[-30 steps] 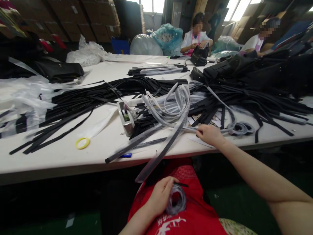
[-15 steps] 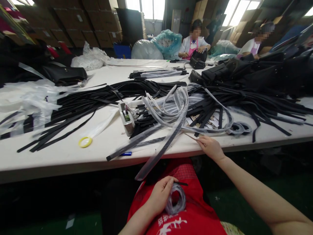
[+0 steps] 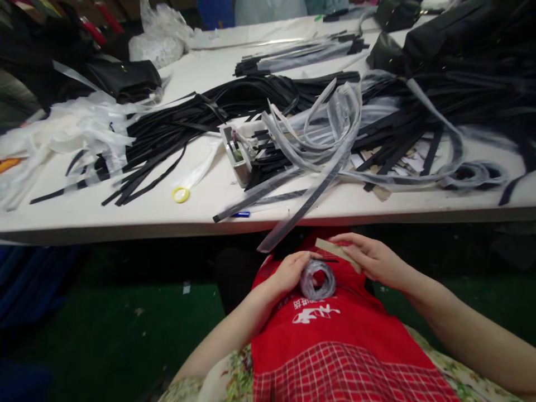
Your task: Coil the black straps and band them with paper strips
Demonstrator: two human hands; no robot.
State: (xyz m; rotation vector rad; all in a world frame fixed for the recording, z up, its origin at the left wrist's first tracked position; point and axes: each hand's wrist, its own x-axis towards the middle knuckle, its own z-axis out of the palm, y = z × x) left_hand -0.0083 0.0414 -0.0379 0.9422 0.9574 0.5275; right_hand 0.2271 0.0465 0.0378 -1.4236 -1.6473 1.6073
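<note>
My left hand [image 3: 288,273] rests on my red apron [image 3: 335,335] and grips a coiled, plastic-wrapped strap [image 3: 318,280]. My right hand [image 3: 371,258] is beside it over my lap, fingers closed on a small tan card strip [image 3: 333,248] that points toward the coil. Both hands are below the table's front edge [image 3: 251,226]. A long plastic-sleeved black strap [image 3: 310,204] hangs off that edge just above my hands.
The white table holds heaps of black straps [image 3: 176,134], plastic-sleeved straps [image 3: 330,123], a tape dispenser [image 3: 237,153], a yellow tape ring [image 3: 181,194], a blue pen [image 3: 240,214], another coiled strap [image 3: 473,174], and black bags [image 3: 452,33] at the right.
My right hand has left the table edge and come down to my lap with the tan card strip. The view has tilted downward; my left hand still holds the coil.
</note>
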